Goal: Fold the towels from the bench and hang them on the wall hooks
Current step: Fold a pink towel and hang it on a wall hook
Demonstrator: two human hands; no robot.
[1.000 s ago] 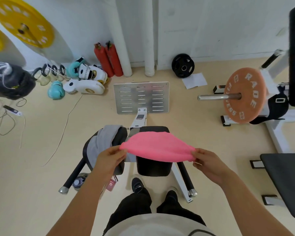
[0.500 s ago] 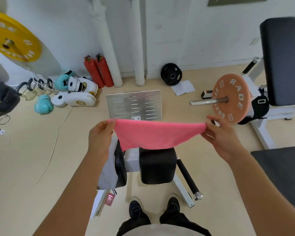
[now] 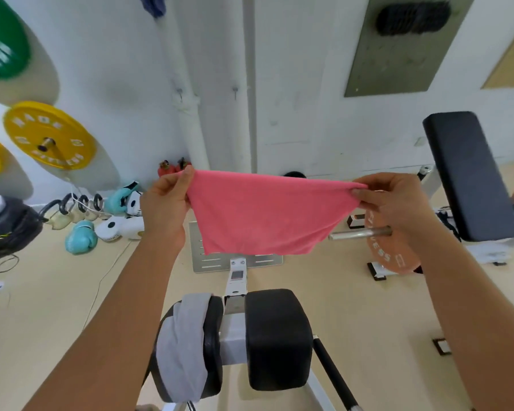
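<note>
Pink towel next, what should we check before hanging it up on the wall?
1. Left hand pinching a corner of the pink towel: ok.
2. Right hand pinching the other corner: ok.
3. Towel hanging off the floor: ok.
4. Towel folded neatly: cannot tell.
5. Free wall hook above: ok.
6. Grey towel also done: not ok, it lies on the bench pad.

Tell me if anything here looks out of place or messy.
Mostly tidy. The grey towel lies bunched over the left black pad of the bench, not yet folded. The pink towel hangs stretched between the left hand and right hand. Boxing gloves lie loose on the floor by the wall.
</note>
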